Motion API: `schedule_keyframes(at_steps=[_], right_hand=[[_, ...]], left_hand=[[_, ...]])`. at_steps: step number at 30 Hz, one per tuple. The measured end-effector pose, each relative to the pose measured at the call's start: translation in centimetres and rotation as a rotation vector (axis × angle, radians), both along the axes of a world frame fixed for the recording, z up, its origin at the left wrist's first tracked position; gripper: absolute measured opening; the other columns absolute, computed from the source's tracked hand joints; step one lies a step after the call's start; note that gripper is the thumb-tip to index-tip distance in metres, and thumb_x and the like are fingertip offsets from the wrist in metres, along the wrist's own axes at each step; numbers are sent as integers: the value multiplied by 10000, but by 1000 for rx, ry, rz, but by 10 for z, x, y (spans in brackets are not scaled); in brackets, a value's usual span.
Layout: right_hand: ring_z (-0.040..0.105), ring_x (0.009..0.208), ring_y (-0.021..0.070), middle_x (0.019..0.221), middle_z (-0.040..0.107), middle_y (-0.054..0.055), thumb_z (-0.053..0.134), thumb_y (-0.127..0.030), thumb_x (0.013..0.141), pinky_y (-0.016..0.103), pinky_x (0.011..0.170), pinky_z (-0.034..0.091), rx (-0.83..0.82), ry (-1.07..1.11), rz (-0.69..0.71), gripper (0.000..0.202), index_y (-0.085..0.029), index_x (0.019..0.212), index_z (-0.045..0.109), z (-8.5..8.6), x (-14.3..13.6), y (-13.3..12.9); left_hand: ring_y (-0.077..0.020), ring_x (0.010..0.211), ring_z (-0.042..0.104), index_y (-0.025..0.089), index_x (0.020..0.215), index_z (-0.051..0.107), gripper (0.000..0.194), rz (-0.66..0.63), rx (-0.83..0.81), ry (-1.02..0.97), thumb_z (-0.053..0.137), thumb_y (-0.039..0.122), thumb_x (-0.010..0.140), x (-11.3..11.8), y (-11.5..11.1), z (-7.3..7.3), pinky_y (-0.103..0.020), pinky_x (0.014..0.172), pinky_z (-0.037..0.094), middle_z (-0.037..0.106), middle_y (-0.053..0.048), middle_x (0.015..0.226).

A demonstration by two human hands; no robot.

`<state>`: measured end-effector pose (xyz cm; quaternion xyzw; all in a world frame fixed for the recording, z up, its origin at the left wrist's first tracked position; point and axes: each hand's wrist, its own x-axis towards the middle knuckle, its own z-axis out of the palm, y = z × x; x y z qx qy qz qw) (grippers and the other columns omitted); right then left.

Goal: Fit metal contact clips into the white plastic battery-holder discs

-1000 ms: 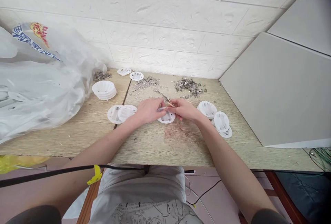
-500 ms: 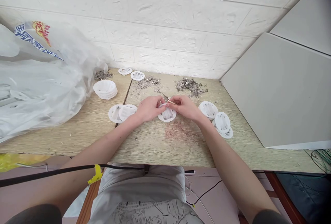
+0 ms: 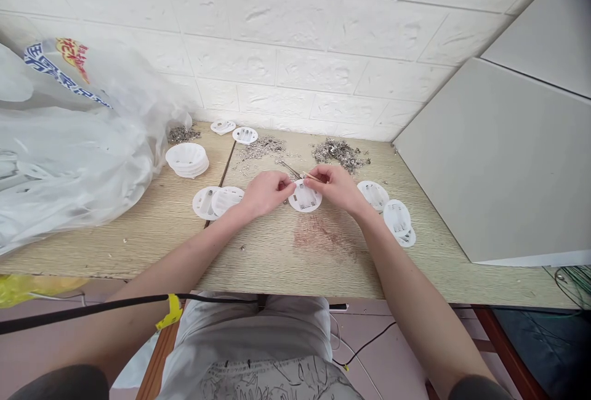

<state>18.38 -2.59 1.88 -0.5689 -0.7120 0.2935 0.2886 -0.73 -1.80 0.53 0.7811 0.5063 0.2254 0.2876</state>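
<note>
A round white plastic disc (image 3: 305, 197) with slots and small metal parts lies on the wooden table between my hands. My left hand (image 3: 268, 193) is closed, thumb and fingertips pinched at the disc's left edge. A thin wooden stick (image 3: 313, 177) is pinched in my right hand (image 3: 335, 187), whose thumb reaches over the disc's upper right edge. Behind the disc a metal tool (image 3: 290, 169), like tweezers, rests on the table; its near end is partly hidden.
Piles of small metal pieces (image 3: 339, 154) lie near the white wall. White discs (image 3: 397, 218) sit at the right, more discs (image 3: 227, 201) and a stack (image 3: 187, 160) at the left. A plastic bag (image 3: 83, 141) covers the far left; a grey panel (image 3: 503, 166) leans at the right.
The disc has shifted slightly right and turned. My right hand has moved a little right with the stick, away from my left hand. The metal tool has stayed in place.
</note>
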Motion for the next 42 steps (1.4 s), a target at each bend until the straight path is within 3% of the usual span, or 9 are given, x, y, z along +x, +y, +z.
schedule_keyframes(at_steps=[6, 13, 20, 24, 27, 30, 38, 42], right_hand=[[460, 654, 126, 693, 579, -6, 570, -330, 817, 264, 612, 322, 6, -69, 15, 212, -160, 719, 650, -2, 1, 0], [538, 748, 147, 919, 686, 37, 577, -211, 801, 257, 672, 370, 33, -162, 27, 192, -173, 938, 706, 0, 6, 1], [556, 737, 175, 870, 689, 68, 465, -8, 679, 275, 635, 345, 86, -473, -12, 307, -162, 741, 723, 6, 16, 0], [533, 707, 202, 678, 647, 84, 482, -5, 622, 292, 573, 289, 84, -645, -93, 239, -173, 536, 628, 9, 18, -2], [526, 655, 201, 632, 645, 80, 483, -27, 649, 297, 554, 272, 95, -653, -190, 232, -185, 550, 621, 10, 19, -4], [547, 677, 199, 741, 702, 80, 470, -43, 709, 296, 582, 305, 132, -588, -225, 241, -180, 646, 657, 9, 20, -2], [588, 917, 222, 920, 709, 78, 478, -32, 769, 303, 770, 400, 267, -391, 99, 288, -164, 871, 712, -2, 6, 0], [598, 905, 215, 970, 690, 91, 499, -66, 810, 296, 745, 411, 291, -367, 128, 284, -159, 956, 724, -6, -4, -3]], left_hand=[[-134, 574, 481, 184, 737, 667, 316, -2, -6, -10, 512, 442, 835, 0, 0, -1, -287, 562, 315, 604, 2, 628], [-144, 592, 493, 184, 746, 680, 355, 5, 19, 23, 491, 465, 852, 0, 1, -2, -291, 567, 313, 614, -7, 640], [-167, 666, 540, 192, 764, 673, 319, -25, 54, 74, 474, 421, 863, 1, -2, 0, -296, 593, 326, 658, -24, 721], [-180, 712, 556, 196, 751, 663, 313, -32, 73, 100, 465, 407, 872, 2, -3, 2, -299, 600, 329, 675, -34, 774], [-182, 710, 562, 194, 756, 663, 323, -30, 75, 111, 459, 413, 879, 2, -4, 3, -299, 601, 335, 680, -38, 781], [-181, 705, 569, 201, 788, 672, 289, -10, 88, 116, 469, 387, 877, 0, -4, 5, -298, 612, 352, 674, -32, 761], [-229, 782, 592, 206, 882, 675, 269, 60, 146, 334, 420, 289, 862, -13, 0, 16, -321, 687, 394, 658, -60, 767], [-240, 822, 590, 207, 811, 659, 273, 92, 145, 367, 389, 240, 825, -24, 8, 22, -324, 708, 400, 673, -73, 816]])
